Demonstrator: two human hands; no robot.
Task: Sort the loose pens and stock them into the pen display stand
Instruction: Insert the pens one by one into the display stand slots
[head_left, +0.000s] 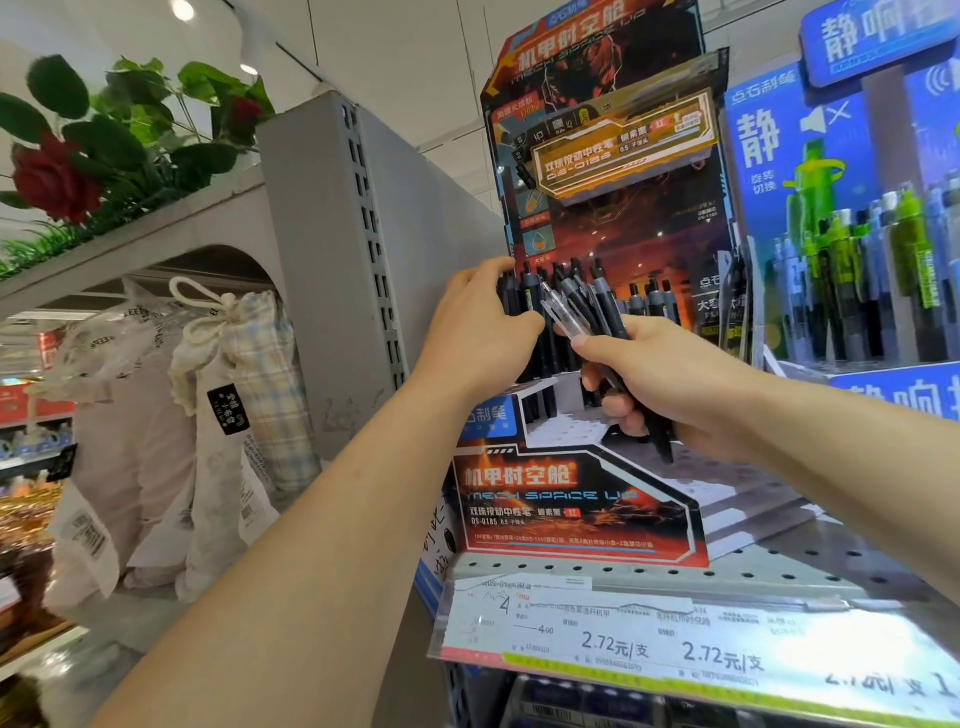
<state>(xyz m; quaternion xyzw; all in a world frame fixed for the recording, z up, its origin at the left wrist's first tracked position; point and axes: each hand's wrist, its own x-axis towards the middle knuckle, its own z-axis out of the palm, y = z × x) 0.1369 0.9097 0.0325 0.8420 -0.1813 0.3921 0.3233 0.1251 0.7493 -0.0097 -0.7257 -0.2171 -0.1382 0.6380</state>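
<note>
The right hand (670, 384) is gripping a bundle of dark pens (597, 312), fingers curled tight around the barrels, a clear pen (563, 314) sticking out on top. The left hand (483, 332) is reaching into the left side of the pen stand (576, 499), fingers curled around the black pens (511, 293) standing upright there. The stand is sitting at the front left corner of the perforated shelf (779, 566), price tags (675, 644) along the edge below. More pens (652, 301) are standing at the stand's back.
</note>
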